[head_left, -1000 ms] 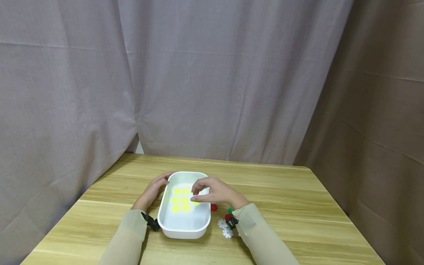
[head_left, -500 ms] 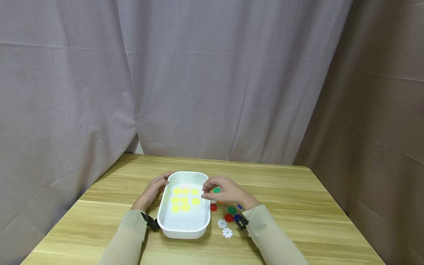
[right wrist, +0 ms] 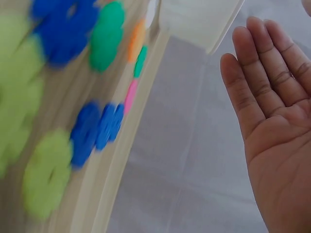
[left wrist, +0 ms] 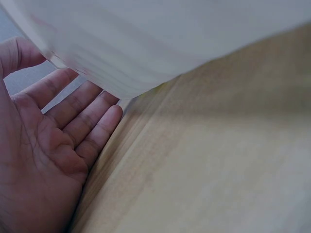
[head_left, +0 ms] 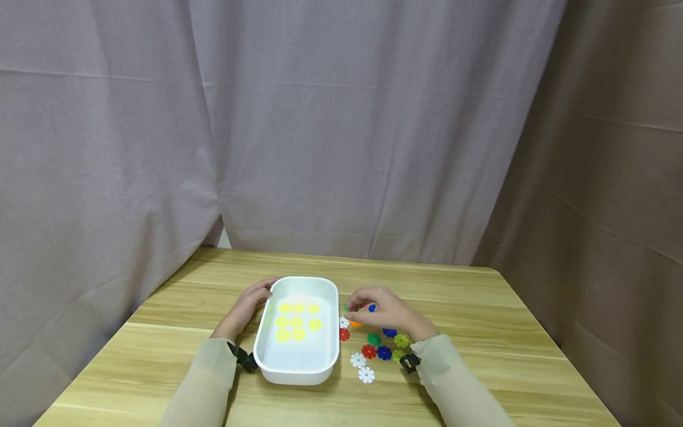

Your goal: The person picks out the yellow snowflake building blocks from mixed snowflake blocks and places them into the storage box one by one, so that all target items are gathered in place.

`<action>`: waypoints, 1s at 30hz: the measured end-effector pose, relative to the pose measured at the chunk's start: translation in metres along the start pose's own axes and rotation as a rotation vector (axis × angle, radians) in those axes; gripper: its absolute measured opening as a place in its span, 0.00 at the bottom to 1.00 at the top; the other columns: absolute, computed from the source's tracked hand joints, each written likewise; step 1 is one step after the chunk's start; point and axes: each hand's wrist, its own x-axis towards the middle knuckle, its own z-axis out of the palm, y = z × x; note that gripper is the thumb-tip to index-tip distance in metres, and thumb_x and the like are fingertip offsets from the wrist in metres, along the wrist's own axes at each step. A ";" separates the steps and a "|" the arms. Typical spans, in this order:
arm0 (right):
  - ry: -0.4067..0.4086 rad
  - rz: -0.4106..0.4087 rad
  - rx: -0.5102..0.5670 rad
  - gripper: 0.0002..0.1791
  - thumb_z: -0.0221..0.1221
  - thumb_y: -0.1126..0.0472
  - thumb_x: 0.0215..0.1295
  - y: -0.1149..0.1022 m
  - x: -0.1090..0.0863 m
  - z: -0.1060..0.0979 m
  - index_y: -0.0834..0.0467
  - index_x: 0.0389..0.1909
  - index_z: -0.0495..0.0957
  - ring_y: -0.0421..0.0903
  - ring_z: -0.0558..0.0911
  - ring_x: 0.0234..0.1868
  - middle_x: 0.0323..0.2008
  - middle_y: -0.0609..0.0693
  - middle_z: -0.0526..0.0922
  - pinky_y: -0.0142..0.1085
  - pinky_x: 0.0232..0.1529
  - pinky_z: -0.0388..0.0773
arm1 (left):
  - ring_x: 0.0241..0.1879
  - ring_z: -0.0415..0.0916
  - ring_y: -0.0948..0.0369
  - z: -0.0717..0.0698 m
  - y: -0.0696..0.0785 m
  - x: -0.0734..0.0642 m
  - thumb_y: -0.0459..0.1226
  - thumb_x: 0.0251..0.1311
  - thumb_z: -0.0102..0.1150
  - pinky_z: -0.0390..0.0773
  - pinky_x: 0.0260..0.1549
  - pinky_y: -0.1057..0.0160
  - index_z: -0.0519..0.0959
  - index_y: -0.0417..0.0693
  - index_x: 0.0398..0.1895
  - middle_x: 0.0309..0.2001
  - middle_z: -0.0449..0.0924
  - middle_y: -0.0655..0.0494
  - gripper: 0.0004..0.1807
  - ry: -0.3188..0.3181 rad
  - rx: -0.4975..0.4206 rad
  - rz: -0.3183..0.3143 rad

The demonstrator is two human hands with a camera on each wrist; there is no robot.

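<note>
A white rectangular tray (head_left: 296,354) stands on the table with several yellow notched plastic discs (head_left: 297,322) lying flat inside. My left hand (head_left: 249,305) holds the tray's far left side, thumb at the rim and fingers along the outer wall. My right hand (head_left: 386,309) hovers just right of the tray, above loose notched discs. In the right wrist view its fingers (right wrist: 265,63) are nearly straight and nothing is in them. Around and under it lie white (head_left: 366,375), red (head_left: 369,351), green (head_left: 374,339) and blue discs (head_left: 384,353); some are partly hidden by the hand.
The wooden table (head_left: 480,356) extends around the tray and the discs. Yellow-green discs (head_left: 402,340) lie near the right wrist. An orange disc (head_left: 355,324) sits close to the tray's right wall. Grey curtains (head_left: 341,130) hang behind the table and at both sides.
My right hand has moved right, from over the tray to above the loose discs. One more yellow disc shows at the tray's right side. The left hand and the tray have stayed put.
</note>
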 end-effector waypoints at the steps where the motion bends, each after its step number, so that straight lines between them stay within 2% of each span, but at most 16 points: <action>1: 0.001 0.018 0.000 0.07 0.66 0.46 0.65 0.002 -0.004 -0.002 0.43 0.39 0.83 0.37 0.83 0.42 0.38 0.35 0.85 0.44 0.51 0.80 | 0.69 0.65 0.54 0.000 0.000 0.000 0.36 0.63 0.48 0.61 0.68 0.52 0.74 0.47 0.68 0.70 0.71 0.52 0.28 -0.003 0.000 0.001; 7: -0.007 0.101 -0.025 0.06 0.64 0.46 0.66 0.019 -0.030 -0.020 0.42 0.39 0.83 0.38 0.83 0.41 0.37 0.35 0.85 0.45 0.50 0.80 | 0.70 0.63 0.51 0.000 -0.001 0.002 0.36 0.64 0.48 0.59 0.70 0.49 0.73 0.44 0.69 0.71 0.69 0.49 0.28 -0.007 -0.009 0.008; 11: -0.034 0.163 -0.030 0.06 0.65 0.50 0.66 0.032 -0.051 -0.034 0.46 0.37 0.84 0.39 0.82 0.34 0.32 0.38 0.85 0.40 0.41 0.81 | 0.70 0.63 0.51 -0.001 -0.001 0.001 0.36 0.64 0.48 0.59 0.69 0.50 0.72 0.44 0.70 0.71 0.69 0.48 0.29 -0.020 -0.006 0.017; 14: -0.078 0.204 -0.015 0.06 0.66 0.54 0.65 0.043 -0.066 -0.041 0.51 0.38 0.83 0.41 0.81 0.33 0.30 0.42 0.84 0.36 0.36 0.80 | 0.70 0.63 0.51 -0.002 -0.001 0.000 0.35 0.65 0.48 0.58 0.69 0.50 0.71 0.45 0.71 0.71 0.68 0.48 0.29 -0.027 0.004 0.015; 18: -0.153 0.261 0.025 0.11 0.68 0.57 0.63 0.058 -0.081 -0.045 0.58 0.41 0.82 0.43 0.81 0.35 0.33 0.47 0.84 0.34 0.38 0.79 | 0.71 0.62 0.51 -0.003 0.000 0.000 0.36 0.64 0.48 0.58 0.70 0.49 0.72 0.45 0.70 0.72 0.68 0.49 0.29 -0.023 0.006 0.005; 24: -0.202 0.318 0.068 0.17 0.72 0.58 0.57 0.066 -0.089 -0.045 0.61 0.44 0.80 0.47 0.78 0.38 0.37 0.52 0.81 0.34 0.40 0.77 | 0.71 0.63 0.52 -0.004 0.000 0.000 0.36 0.64 0.48 0.60 0.69 0.52 0.73 0.45 0.70 0.72 0.68 0.50 0.28 -0.025 0.008 0.011; 30: -0.216 0.331 0.053 0.14 0.72 0.60 0.57 0.066 -0.089 -0.044 0.60 0.40 0.80 0.45 0.76 0.36 0.35 0.51 0.81 0.33 0.38 0.74 | 0.70 0.64 0.51 -0.003 0.000 0.000 0.35 0.64 0.48 0.64 0.66 0.58 0.72 0.44 0.70 0.72 0.68 0.49 0.28 -0.020 0.004 0.013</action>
